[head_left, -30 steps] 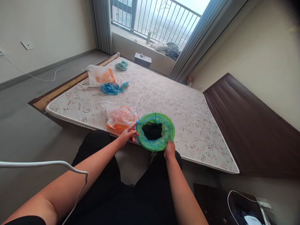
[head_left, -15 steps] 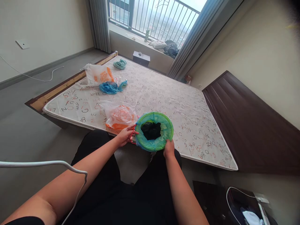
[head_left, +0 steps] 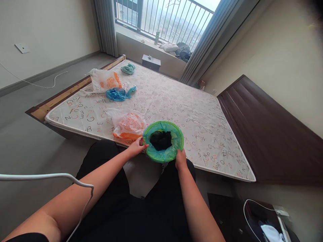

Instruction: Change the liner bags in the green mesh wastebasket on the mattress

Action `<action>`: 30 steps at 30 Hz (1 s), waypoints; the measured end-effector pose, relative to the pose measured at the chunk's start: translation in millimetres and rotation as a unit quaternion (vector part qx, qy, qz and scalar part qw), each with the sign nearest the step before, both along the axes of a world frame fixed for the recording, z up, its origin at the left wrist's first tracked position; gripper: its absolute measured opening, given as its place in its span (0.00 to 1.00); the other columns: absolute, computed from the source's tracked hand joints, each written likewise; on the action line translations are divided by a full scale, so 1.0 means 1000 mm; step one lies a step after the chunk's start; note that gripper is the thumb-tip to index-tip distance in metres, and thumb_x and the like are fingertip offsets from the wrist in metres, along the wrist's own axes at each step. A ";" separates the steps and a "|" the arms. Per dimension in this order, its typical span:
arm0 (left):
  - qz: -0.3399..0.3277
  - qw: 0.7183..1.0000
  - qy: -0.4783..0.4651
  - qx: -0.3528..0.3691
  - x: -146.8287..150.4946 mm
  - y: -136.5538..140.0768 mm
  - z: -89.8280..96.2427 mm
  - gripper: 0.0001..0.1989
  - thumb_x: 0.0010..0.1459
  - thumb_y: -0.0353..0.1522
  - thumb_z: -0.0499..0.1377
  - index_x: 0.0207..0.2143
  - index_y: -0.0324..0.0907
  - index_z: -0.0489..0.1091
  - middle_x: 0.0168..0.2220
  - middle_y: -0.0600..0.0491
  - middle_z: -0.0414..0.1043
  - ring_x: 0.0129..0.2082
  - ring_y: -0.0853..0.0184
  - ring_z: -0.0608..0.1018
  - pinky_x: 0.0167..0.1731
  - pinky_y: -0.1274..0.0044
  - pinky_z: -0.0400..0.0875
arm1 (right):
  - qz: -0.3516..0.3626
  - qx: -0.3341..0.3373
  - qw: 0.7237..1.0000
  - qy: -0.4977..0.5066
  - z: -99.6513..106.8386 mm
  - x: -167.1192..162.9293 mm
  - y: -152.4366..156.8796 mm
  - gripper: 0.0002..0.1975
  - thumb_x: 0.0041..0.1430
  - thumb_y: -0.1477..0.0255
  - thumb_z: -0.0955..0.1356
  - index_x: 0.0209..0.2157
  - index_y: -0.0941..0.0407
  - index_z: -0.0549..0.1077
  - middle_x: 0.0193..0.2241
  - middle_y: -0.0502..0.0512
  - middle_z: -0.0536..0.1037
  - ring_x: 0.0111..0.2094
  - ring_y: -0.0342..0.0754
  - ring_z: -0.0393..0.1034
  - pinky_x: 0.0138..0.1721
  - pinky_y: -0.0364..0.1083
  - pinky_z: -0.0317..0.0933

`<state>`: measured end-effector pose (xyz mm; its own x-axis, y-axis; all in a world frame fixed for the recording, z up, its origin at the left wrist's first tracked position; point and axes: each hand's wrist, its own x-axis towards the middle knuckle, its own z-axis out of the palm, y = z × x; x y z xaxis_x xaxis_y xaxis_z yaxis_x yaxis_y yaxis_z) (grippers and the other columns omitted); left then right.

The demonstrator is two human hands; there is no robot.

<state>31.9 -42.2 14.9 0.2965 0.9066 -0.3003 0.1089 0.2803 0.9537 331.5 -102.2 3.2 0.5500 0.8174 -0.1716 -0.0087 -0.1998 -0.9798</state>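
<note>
The mattress [head_left: 202, 124] spreads beyond my right grip [head_left: 181, 160], clamped on the green basket [head_left: 151, 127] to its left. My left grip [head_left: 137, 147] pinches the blue liner [head_left: 176, 145] at its edge, seemingly fitting it; the next move calls for even tension.

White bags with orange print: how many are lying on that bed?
2. One bag is at the near edge of the mattress, left of the green basket; the other bag lies farther back, beside the wooden rail. Any tucked underneath would be hidden.
</note>
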 end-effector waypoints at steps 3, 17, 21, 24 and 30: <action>-0.023 1.000 0.011 -0.007 0.001 -0.004 -0.002 0.40 0.48 0.46 0.75 0.59 0.39 0.70 0.41 0.46 0.81 0.44 0.53 0.82 0.43 0.70 0.77 | -0.006 -0.019 0.999 0.026 0.002 -0.002 0.000 0.18 0.52 0.64 0.69 0.46 0.52 0.77 0.35 0.49 0.81 0.39 0.50 0.75 0.39 0.46 0.69; 0.019 0.988 0.011 -0.150 0.005 -0.005 0.001 0.19 0.56 0.33 0.68 0.49 0.42 0.70 0.37 0.47 0.80 0.34 0.57 0.82 0.32 0.70 0.79 | 0.049 -0.031 0.986 0.157 0.019 -0.009 -0.002 0.28 0.55 0.48 0.74 0.53 0.47 0.76 0.51 0.53 0.81 0.48 0.54 0.77 0.37 0.48 0.73; 0.051 0.980 -0.015 -0.194 0.007 -0.003 0.011 0.14 0.59 0.29 0.62 0.48 0.42 0.68 0.30 0.51 0.77 0.28 0.61 0.80 0.30 0.72 0.78 | 0.035 -0.032 0.978 0.202 0.021 -0.006 -0.005 0.27 0.56 0.45 0.72 0.49 0.48 0.77 0.47 0.53 0.82 0.42 0.50 0.77 0.33 0.45 0.72; 0.066 0.977 -0.002 -0.202 0.007 -0.002 0.017 0.14 0.60 0.29 0.60 0.49 0.42 0.67 0.28 0.51 0.76 0.26 0.61 0.80 0.29 0.71 0.78 | 0.026 -0.028 0.976 0.216 0.019 -0.003 -0.004 0.24 0.53 0.49 0.75 0.44 0.50 0.77 0.41 0.52 0.82 0.35 0.46 0.76 0.29 0.42 0.70; 0.054 0.980 0.005 -0.190 0.008 -0.004 0.020 0.14 0.58 0.29 0.60 0.48 0.42 0.69 0.28 0.52 0.77 0.25 0.61 0.80 0.29 0.71 0.78 | 0.011 0.008 0.969 0.247 0.018 -0.003 0.000 0.21 0.42 0.66 0.81 0.38 0.52 0.75 0.31 0.47 0.82 0.31 0.44 0.76 0.30 0.41 0.72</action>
